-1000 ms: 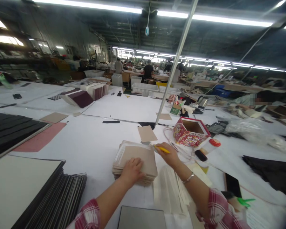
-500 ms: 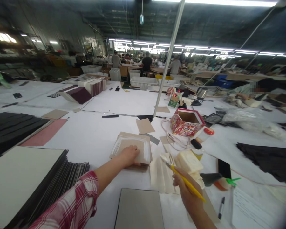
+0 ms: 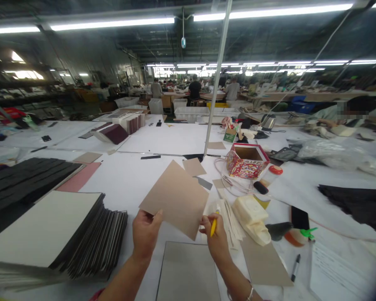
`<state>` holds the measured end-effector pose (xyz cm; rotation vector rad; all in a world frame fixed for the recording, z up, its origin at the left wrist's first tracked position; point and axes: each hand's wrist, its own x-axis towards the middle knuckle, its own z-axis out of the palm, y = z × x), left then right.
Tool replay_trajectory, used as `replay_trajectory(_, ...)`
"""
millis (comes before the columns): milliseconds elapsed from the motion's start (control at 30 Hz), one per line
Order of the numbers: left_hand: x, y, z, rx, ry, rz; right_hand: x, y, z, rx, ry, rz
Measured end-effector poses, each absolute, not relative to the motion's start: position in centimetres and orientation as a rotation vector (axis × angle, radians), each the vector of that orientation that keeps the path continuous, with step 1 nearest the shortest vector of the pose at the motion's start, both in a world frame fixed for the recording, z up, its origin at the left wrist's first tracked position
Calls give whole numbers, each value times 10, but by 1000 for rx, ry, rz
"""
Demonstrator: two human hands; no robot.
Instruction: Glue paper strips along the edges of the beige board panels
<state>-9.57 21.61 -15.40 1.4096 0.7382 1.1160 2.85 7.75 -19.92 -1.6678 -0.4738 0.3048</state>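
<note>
My left hand (image 3: 146,232) grips the near left corner of a tan cardboard sheet (image 3: 177,198), thumb on top. The sheet is tilted above the white table. In my right hand (image 3: 217,238) is a yellow-handled brush (image 3: 214,227), its pale tip pointing away from me; these fingers also meet the sheet's right edge. Whether anything lies behind the sheet is hidden. A grey board (image 3: 188,271) with a dark edge lies flat below both hands. Right of the brush are cream cloth strips (image 3: 230,221) and a bundled cream cloth (image 3: 250,213).
On the left stand a tall stack of white-topped boards (image 3: 47,225) and dark sheets (image 3: 28,179). To the right are a red patterned box (image 3: 247,163), a phone (image 3: 299,218), a pen (image 3: 295,267) and a written paper (image 3: 335,271). A thin pole (image 3: 217,79) rises beyond the sheet.
My left hand has come nearer and now holds up a plain cardboard sheet. The white-streaked stack is no longer visible. My right hand has moved left to the sheet, keeping the brush.
</note>
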Motion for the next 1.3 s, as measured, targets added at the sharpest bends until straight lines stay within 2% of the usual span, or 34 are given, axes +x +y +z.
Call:
replay_trajectory(233, -137, 179, -208, 1036, 693, 683, 27, 13, -234, -1966, -530, 17)
replay_trajectory(433, -187, 167, -317, 1168, 1047, 299, 9, -46, -327, -2319, -709, 329)
replay_trajectory(600, -204, 163, -384, 1591, 1154, 221, 1, -39, -384, -2495, -933, 334)
replay_trajectory(900, -201, 183, -405, 1757, 1264, 143, 4, -22, -411, -2616, -1043, 330)
replay_trajectory(1300, -198, 185, -399, 1838, 1297, 92, 9, -15, -419, -2650, -1096, 394)
